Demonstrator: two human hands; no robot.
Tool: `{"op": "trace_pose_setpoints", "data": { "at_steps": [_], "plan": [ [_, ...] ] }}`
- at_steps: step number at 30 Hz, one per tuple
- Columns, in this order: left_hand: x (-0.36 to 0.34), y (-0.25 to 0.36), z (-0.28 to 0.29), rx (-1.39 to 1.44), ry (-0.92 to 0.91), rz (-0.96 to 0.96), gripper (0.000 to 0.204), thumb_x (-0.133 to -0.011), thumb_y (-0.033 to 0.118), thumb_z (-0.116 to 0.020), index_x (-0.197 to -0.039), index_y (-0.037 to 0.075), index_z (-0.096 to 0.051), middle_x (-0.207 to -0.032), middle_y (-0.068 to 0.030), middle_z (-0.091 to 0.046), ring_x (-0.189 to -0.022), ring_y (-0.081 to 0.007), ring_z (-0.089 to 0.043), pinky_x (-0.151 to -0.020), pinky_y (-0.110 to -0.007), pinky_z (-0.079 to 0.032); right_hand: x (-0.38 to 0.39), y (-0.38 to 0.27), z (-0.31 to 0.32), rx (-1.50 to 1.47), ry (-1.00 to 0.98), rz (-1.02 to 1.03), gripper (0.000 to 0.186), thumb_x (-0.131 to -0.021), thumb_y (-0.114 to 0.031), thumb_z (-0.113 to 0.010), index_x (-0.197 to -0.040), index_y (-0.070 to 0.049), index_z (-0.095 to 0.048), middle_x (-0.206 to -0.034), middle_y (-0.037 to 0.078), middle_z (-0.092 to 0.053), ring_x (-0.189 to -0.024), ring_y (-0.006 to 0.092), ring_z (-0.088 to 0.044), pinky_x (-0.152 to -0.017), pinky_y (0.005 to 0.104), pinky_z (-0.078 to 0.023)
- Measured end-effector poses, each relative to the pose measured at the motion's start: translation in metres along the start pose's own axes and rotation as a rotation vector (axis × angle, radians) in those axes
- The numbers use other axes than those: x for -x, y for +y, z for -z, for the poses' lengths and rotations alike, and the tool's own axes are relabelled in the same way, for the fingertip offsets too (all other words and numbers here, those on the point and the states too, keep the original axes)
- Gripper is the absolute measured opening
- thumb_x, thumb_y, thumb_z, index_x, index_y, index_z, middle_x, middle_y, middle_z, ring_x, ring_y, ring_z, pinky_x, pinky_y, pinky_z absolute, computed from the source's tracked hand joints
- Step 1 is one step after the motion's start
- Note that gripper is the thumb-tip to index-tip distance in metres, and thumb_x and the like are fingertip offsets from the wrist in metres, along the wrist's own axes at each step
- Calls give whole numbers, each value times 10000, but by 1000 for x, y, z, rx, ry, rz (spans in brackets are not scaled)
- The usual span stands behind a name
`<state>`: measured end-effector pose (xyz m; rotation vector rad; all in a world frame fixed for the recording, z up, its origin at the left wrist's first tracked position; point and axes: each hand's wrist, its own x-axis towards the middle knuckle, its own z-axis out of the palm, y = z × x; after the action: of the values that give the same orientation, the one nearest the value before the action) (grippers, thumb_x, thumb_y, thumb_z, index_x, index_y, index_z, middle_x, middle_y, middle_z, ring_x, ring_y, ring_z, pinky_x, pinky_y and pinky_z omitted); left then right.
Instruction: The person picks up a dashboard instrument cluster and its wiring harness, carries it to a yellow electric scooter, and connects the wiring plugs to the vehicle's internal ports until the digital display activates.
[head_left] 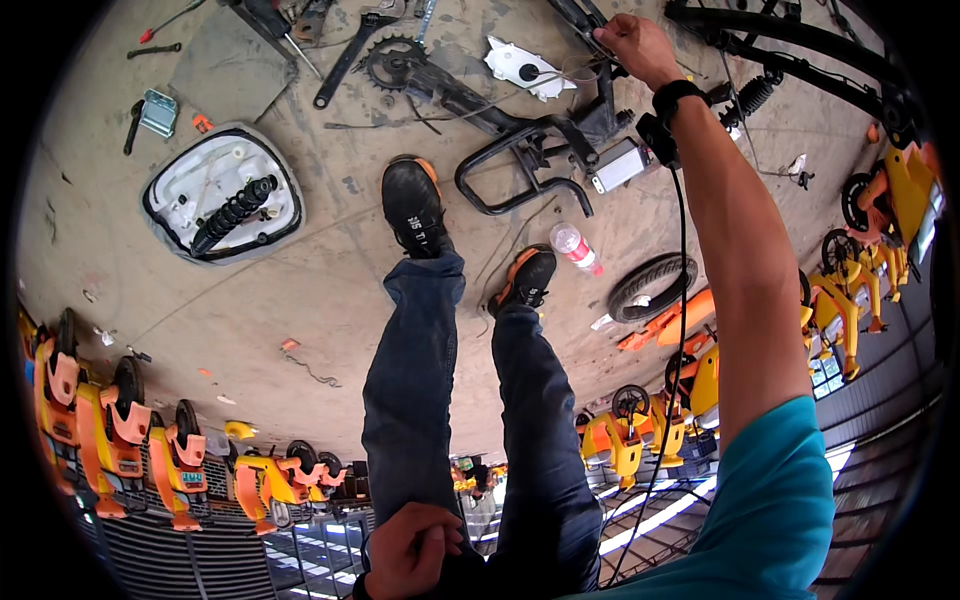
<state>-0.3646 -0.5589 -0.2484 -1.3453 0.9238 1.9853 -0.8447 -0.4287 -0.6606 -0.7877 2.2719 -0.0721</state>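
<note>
My right hand reaches out to the upper right, thumb and fingers pinched together at a black metal vehicle frame. What lies between the fingertips is too small to make out; thin cables run just below them. Beside the frame lies a white, jagged-edged cover plate with a dark round centre. A chainring sits at the frame's left end, and a bent black tube stand is nearer me. My left hand rests closed over my lap, with its fingers curled and nothing visible in them.
On the left, a white tray-like shell holds a black shock absorber. A wrench lies farther off. Nearer me are a silver box, a plastic bottle and a tyre. Yellow-orange scooters line both sides.
</note>
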Motion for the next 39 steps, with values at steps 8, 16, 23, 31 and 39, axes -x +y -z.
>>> {"op": "trace_pose_setpoints", "data": {
  "at_steps": [8,16,23,31,39],
  "plan": [
    [1,10,5,96,-14,86,162,-980,26,-453,-1014,-32,-600,-881,-85,-623,-691,-98,-593,-621,-224,-508,23,-33,1,386,71,99,272,-792,-274,-629,-870,-14,-655,-867,198,-677,-872,385,-629,-786,473,-495],
    [-2,6,13,107,0,15,166,-980,22,-445,-1025,-36,-593,-873,-90,-630,-658,-103,-593,-603,-219,-505,36,13,14,-653,69,-210,203,-885,-259,-699,-961,-73,-678,-853,-26,-678,-767,66,-574,-687,239,-429],
    [-1,0,11,149,84,56,174,-919,-48,-411,-956,-69,-580,-824,-146,-620,-640,-149,-630,-550,-258,-560,56,17,13,-991,100,-405,118,-921,-256,-651,-941,-142,-630,-903,-39,-706,-809,33,-614,-678,233,-422],
    [1,4,13,143,2,11,156,-986,33,-460,-1058,-25,-585,-927,-116,-636,-654,-118,-606,-578,-235,-527,75,4,17,-1216,104,-464,73,-994,-191,-524,-939,-146,-509,-1081,3,-692,-1000,97,-657,-802,272,-440],
    [3,0,9,155,-13,19,168,-988,26,-448,-1049,-30,-594,-916,-112,-631,-666,-113,-607,-583,-226,-522,83,-1,23,-1281,116,-491,71,-1009,-187,-496,-969,-129,-504,-1093,36,-687,-1014,109,-655,-802,259,-457]
  ]
}}
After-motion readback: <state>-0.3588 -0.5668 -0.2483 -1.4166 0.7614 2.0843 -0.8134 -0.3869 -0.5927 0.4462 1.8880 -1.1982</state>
